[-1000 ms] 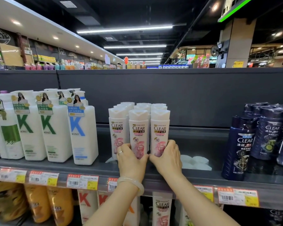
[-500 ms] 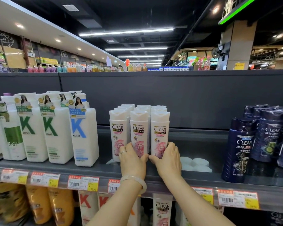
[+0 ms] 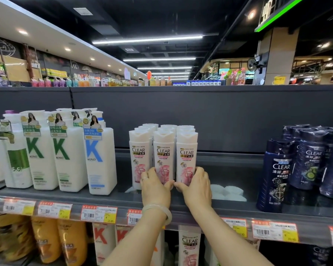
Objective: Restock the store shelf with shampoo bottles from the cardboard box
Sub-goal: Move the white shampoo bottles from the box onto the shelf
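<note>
Barely shifted since before, left hand and right hand cupping the front white shampoo bottles; best squared gently toward the shelf's front edge.

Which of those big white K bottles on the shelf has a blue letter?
The rightmost K bottle, the one closest to the pink CLEAR bottles. Its K is blue; the others' are green.

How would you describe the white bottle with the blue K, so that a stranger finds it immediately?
On the grey shelf, left of the hands, stands a row of tall white KONO bottles. Take the rightmost front one, the blue-K bottle; its neighbours carry green K letters.
</note>
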{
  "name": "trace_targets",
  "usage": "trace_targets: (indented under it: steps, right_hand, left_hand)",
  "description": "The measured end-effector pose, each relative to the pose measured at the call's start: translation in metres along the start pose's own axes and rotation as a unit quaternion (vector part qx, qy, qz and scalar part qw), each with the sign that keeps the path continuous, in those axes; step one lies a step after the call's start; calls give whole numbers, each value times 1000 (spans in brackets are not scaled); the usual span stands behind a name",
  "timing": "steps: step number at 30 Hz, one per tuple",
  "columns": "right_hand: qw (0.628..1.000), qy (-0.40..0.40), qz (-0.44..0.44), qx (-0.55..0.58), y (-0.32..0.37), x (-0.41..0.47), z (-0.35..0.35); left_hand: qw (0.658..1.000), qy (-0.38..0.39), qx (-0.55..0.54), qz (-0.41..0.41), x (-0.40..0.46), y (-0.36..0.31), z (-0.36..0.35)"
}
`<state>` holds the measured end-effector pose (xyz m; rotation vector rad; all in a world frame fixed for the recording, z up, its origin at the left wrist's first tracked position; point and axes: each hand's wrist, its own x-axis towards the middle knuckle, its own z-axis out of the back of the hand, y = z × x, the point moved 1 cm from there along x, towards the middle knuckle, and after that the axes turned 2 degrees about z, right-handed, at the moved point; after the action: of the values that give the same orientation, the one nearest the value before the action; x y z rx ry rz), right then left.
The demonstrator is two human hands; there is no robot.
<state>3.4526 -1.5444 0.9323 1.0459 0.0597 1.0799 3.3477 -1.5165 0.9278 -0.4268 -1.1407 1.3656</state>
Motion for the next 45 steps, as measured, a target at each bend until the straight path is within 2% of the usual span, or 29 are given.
trace_targets:
  steps: [4,7,10,13,16,19,21,23,25,27,31,37,39,41,42,44,45]
  right_hand:
    - [1000,-6,5,-1,-2,0,-2]
    - [999,-31,26,16,-2,-3,0]
    - [987,-90,81,106,6,-14,10]
    - [959,-146,188,151,21,-34,20]
    - [932,-111,306,158,41,-62,10]
    - [920,-18,352,173,53,-102,-26]
    - [926,80,335,151,51,-136,-56]
    - [929,211,293,83,37,-172,-90]
    - [913,344,219,-17,17,-209,-122]
    - [884,423,171,-107,-7,-244,-147]
    - [838,491,159,-179,-40,-306,-186]
    - [771,558,156,-265,-52,-394,-262]
    - [769,551,152,-286,-50,-425,-291]
    - [793,533,108,-276,-52,-453,-324]
    - [795,546,56,-258,-54,-468,-340]
    - [757,605,-48,-244,-65,-497,-372]
    - [745,615,-73,-248,-74,-512,-385]
  left_hand:
    - [1000,-9,-15,-7,-3,1,4]
    - [997,-17,-47,-65,-12,3,13]
    - [988,-52,-56,-131,-26,8,31]
    - [983,-90,-42,-153,-40,24,59]
    - [980,-137,14,-142,-57,62,89]
    - [982,-143,89,-82,-81,118,115]
    - [984,-91,152,-14,-99,157,127]
    - [971,-8,231,61,-116,196,135]
    - [944,69,304,113,-134,231,144]
    - [915,135,357,134,-153,262,156]
    - [858,251,421,154,-190,323,182]
    - [811,343,435,186,-214,432,216]
    - [792,387,436,184,-214,478,226]
    - [775,422,435,180,-215,526,236]
    - [767,436,434,183,-217,549,241]
    - [752,463,430,189,-223,592,249]
    - [743,476,431,190,-227,611,252]
